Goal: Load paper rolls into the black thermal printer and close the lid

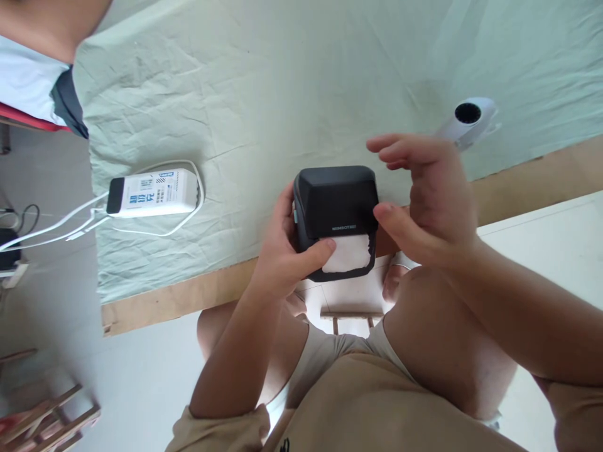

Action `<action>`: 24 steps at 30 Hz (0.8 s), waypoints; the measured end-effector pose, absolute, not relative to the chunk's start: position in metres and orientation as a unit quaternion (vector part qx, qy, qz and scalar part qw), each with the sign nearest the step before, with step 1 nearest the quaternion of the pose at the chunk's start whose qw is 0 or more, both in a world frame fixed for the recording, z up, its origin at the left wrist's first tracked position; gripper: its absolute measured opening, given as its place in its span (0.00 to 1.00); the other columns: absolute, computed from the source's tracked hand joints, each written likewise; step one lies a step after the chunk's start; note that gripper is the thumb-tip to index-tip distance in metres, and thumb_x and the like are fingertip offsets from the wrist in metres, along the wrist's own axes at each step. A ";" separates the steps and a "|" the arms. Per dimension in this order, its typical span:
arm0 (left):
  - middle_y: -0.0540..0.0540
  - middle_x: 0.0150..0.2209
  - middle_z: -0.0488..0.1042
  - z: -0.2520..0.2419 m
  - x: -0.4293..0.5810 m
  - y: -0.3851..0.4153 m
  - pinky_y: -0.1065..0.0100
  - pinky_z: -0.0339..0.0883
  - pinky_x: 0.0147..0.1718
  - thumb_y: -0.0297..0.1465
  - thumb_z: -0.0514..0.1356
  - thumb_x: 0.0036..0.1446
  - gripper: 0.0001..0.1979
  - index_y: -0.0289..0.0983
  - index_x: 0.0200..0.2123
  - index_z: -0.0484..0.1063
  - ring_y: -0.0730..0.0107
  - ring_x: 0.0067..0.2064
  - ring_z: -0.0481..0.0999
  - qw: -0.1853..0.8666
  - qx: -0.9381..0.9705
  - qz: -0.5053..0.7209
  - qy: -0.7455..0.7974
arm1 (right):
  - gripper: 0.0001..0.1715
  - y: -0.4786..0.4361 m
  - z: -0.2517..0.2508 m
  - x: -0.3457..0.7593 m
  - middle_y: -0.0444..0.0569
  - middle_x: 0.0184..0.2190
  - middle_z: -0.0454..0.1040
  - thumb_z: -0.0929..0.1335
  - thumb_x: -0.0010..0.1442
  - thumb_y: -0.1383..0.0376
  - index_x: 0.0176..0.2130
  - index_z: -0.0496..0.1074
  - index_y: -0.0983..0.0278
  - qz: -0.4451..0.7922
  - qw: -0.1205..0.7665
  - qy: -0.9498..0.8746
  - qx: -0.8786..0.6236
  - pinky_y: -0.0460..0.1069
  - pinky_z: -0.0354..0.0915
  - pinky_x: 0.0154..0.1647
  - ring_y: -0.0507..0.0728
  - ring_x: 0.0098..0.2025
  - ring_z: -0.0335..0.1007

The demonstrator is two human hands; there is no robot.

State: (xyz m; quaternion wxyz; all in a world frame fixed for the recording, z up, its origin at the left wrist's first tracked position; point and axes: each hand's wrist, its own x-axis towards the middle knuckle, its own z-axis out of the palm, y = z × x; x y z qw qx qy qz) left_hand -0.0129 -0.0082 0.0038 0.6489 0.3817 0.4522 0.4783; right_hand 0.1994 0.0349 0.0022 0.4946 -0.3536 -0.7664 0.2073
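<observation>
A black label printer (336,194) with "NIIMBOT" lettering is held over the table's front edge. My left hand (287,251) is wrapped around its left side, and the thumb rests on the white sheet (351,254) showing in its front opening. One side of that sheet has a jagged edge. To the right of the printer, my right hand (428,194) is open with its fingers raised and apart from the thumb. That thumb's tip is close to the printer's right side; whether it touches cannot be made out.
A white power strip (157,191) with cables lies at left on the green tablecloth (264,75). Past my right hand is a white device (475,119) with a round black face. Another person's arm (51,25) reaches in at upper left. A wooden stool (51,420) stands lower left.
</observation>
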 end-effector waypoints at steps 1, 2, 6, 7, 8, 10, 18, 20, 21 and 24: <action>0.41 0.61 0.77 0.004 -0.013 -0.008 0.56 0.78 0.56 0.32 0.77 0.46 0.40 0.44 0.62 0.69 0.43 0.63 0.78 0.650 0.383 0.481 0.447 | 0.23 0.034 0.002 0.200 0.52 0.61 0.76 0.69 0.67 0.61 0.60 0.66 0.51 0.215 0.465 -0.774 -0.371 0.63 0.73 0.64 0.64 0.65 0.73; 0.40 0.62 0.77 0.004 -0.013 -0.008 0.56 0.78 0.56 0.34 0.77 0.46 0.39 0.44 0.61 0.69 0.42 0.64 0.77 0.652 0.383 0.483 0.442 | 0.24 0.033 0.002 0.200 0.53 0.63 0.74 0.68 0.68 0.61 0.62 0.64 0.51 0.227 0.438 -0.780 -0.385 0.64 0.72 0.65 0.65 0.67 0.71; 0.39 0.58 0.80 0.002 -0.010 -0.007 0.56 0.82 0.49 0.45 0.74 0.52 0.33 0.43 0.59 0.71 0.42 0.59 0.81 0.662 0.369 0.489 0.432 | 0.28 0.034 -0.001 0.200 0.55 0.64 0.74 0.67 0.71 0.56 0.66 0.60 0.53 0.316 0.383 -0.773 -0.396 0.60 0.76 0.58 0.63 0.61 0.76; 0.39 0.56 0.81 0.002 -0.009 -0.007 0.56 0.82 0.46 0.46 0.73 0.54 0.32 0.43 0.58 0.71 0.43 0.57 0.83 0.665 0.363 0.487 0.434 | 0.28 0.034 -0.002 0.200 0.55 0.63 0.74 0.67 0.71 0.54 0.66 0.60 0.55 0.338 0.379 -0.767 -0.392 0.59 0.78 0.55 0.62 0.57 0.79; 0.39 0.54 0.82 0.002 -0.008 -0.007 0.56 0.83 0.43 0.48 0.72 0.55 0.31 0.43 0.58 0.72 0.43 0.55 0.84 0.667 0.358 0.486 0.436 | 0.29 0.035 -0.003 0.200 0.54 0.62 0.74 0.67 0.71 0.54 0.66 0.60 0.56 0.356 0.376 -0.762 -0.388 0.57 0.78 0.52 0.60 0.54 0.80; 0.39 0.53 0.82 0.003 -0.007 -0.006 0.57 0.83 0.41 0.48 0.71 0.56 0.31 0.42 0.58 0.72 0.44 0.54 0.85 0.672 0.351 0.480 0.442 | 0.30 0.037 -0.004 0.200 0.53 0.61 0.75 0.67 0.70 0.53 0.66 0.60 0.57 0.373 0.371 -0.760 -0.381 0.54 0.78 0.47 0.58 0.50 0.81; 0.38 0.53 0.83 0.006 -0.006 -0.006 0.58 0.83 0.41 0.44 0.69 0.59 0.26 0.40 0.58 0.72 0.45 0.57 0.83 0.674 0.350 0.489 0.429 | 0.29 0.040 -0.003 0.202 0.51 0.58 0.77 0.67 0.69 0.56 0.65 0.62 0.57 0.379 0.358 -0.768 -0.372 0.53 0.78 0.44 0.56 0.45 0.80; 0.39 0.53 0.83 0.005 -0.006 -0.006 0.58 0.83 0.42 0.44 0.69 0.59 0.26 0.41 0.57 0.73 0.45 0.57 0.83 0.671 0.351 0.490 0.432 | 0.29 0.040 -0.003 0.202 0.51 0.57 0.77 0.68 0.69 0.57 0.65 0.62 0.58 0.373 0.357 -0.772 -0.372 0.54 0.78 0.44 0.56 0.45 0.80; 0.39 0.53 0.83 0.005 -0.006 -0.006 0.58 0.83 0.43 0.44 0.69 0.59 0.26 0.41 0.57 0.73 0.45 0.57 0.83 0.669 0.352 0.489 0.435 | 0.29 0.040 -0.004 0.202 0.51 0.56 0.77 0.68 0.69 0.57 0.65 0.62 0.58 0.369 0.356 -0.773 -0.373 0.54 0.79 0.44 0.56 0.44 0.79; 0.39 0.52 0.83 0.004 -0.006 -0.006 0.58 0.83 0.43 0.45 0.69 0.59 0.27 0.41 0.57 0.73 0.44 0.57 0.83 0.666 0.354 0.484 0.443 | 0.29 0.039 -0.004 0.202 0.51 0.54 0.78 0.68 0.69 0.57 0.65 0.62 0.58 0.361 0.350 -0.778 -0.377 0.55 0.78 0.44 0.56 0.43 0.78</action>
